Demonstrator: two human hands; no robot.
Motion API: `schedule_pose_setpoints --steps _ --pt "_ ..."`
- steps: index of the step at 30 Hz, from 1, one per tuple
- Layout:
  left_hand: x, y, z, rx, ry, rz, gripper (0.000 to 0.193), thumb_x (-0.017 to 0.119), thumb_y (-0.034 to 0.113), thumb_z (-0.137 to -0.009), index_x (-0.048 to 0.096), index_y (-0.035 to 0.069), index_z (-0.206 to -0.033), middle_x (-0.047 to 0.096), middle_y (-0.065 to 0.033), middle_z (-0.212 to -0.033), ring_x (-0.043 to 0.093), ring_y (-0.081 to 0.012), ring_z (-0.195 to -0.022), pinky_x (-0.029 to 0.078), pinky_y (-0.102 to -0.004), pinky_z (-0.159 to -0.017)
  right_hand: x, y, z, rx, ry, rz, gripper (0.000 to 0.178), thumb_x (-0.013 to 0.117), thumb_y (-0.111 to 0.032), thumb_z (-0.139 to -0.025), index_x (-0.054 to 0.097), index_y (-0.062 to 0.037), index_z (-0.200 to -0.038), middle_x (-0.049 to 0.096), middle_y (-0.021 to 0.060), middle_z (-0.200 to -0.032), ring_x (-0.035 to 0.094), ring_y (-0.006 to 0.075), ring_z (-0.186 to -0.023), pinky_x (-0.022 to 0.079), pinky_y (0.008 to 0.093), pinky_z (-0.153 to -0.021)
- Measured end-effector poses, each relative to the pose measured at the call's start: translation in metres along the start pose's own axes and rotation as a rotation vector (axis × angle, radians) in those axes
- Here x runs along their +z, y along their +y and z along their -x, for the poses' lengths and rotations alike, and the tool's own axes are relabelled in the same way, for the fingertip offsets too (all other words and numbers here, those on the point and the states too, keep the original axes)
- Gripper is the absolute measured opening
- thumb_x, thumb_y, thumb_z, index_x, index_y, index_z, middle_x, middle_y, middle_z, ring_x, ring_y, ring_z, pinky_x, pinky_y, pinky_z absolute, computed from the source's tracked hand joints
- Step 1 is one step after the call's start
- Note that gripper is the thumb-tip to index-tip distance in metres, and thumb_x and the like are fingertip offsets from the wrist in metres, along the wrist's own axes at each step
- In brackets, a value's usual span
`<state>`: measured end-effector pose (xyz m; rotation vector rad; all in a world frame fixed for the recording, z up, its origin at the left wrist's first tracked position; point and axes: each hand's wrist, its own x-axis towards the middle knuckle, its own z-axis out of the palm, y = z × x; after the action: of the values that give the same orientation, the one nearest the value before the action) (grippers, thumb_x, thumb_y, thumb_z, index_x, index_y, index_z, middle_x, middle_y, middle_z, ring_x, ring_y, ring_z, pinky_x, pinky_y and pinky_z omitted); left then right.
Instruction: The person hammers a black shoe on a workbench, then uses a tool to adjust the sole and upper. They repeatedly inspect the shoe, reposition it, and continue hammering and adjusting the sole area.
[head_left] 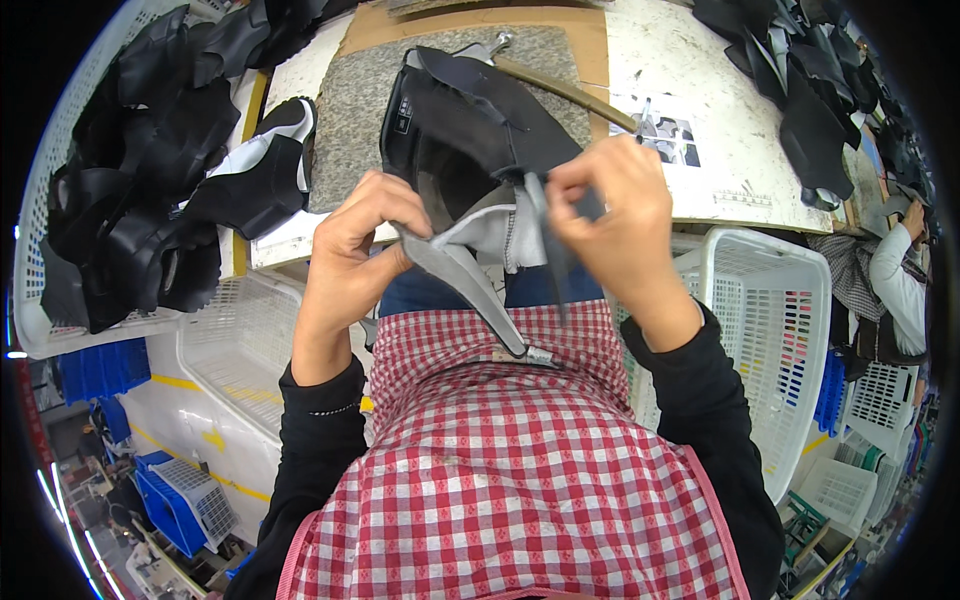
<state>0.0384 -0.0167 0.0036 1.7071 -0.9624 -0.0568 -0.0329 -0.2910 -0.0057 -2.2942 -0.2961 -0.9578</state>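
Observation:
A black shoe upper [455, 115] lies over the front edge of the bench, its mouth toward me and its grey lining [470, 270] folded outward. My left hand [362, 235] is closed, thumb and fingers pinching the grey edge on the left side. Across the opening, my right hand [628, 215] is curled with thumb and fingertips together at the right edge of the upper; motion blurs these fingertips and the flap beneath them. Behind the upper, a hammer [560, 88] with a yellowish handle rests partly on a speckled stone slab [345, 130].
Left of the slab sits a black-and-white shoe upper [262, 160], beside a basket [38, 250] heaped with black uppers. More black pieces [800, 110] lie at the right. A printed sheet [680, 140] is on the bench. White plastic baskets [770, 270] flank me; a co-worker's arm [900, 270] shows far right.

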Motion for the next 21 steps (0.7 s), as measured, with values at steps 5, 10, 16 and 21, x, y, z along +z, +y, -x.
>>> schedule_pose_setpoints --steps 5,10,16,21 --pt "-0.004 -0.004 0.002 0.082 0.042 -0.035 0.025 0.073 -0.01 -0.065 0.067 0.003 -0.086 0.065 -0.0061 -0.09 0.06 -0.0238 -0.094 0.047 -0.0345 -0.085 -0.019 0.041 0.016 0.609 0.058 -1.19 0.011 0.069 -0.005 -0.094 0.067 0.0009 -0.102 0.07 0.0044 -0.093 0.065 0.0078 -0.076 0.052 0.0217 -0.07" --pt "-0.002 -0.007 -0.002 0.096 0.032 -0.138 0.023 0.073 -0.009 -0.065 0.064 0.003 -0.084 0.065 -0.0066 -0.089 0.061 -0.0254 -0.094 0.048 -0.0347 -0.085 -0.026 0.025 0.029 0.451 0.006 -0.642 0.015 0.078 -0.005 -0.081 0.069 -0.0057 -0.092 0.065 0.0011 -0.08 0.063 0.0122 -0.078 0.048 0.0251 -0.07" --pt "0.003 -0.007 -0.001 0.098 0.021 -0.185 0.026 0.072 -0.011 -0.065 0.062 0.002 -0.085 0.065 -0.0069 -0.088 0.061 -0.0257 -0.097 0.048 -0.0356 -0.086 -0.016 -0.014 0.026 -0.104 0.078 -0.047 0.02 0.081 -0.002 -0.068 0.071 -0.0114 -0.083 0.063 -0.0003 -0.076 0.062 0.0206 -0.078 0.043 0.0337 -0.076" --pt "0.006 0.004 -0.001 0.097 0.104 -0.155 0.029 0.07 -0.014 -0.063 0.062 0.001 -0.086 0.065 -0.0071 -0.091 0.061 -0.0242 -0.095 0.048 -0.0347 -0.086 -0.01 0.008 0.028 0.295 0.05 -0.341 0.008 0.078 -0.013 -0.09 0.075 -0.0062 -0.088 0.067 0.0031 -0.076 0.062 0.0169 -0.074 0.049 0.0297 -0.068"
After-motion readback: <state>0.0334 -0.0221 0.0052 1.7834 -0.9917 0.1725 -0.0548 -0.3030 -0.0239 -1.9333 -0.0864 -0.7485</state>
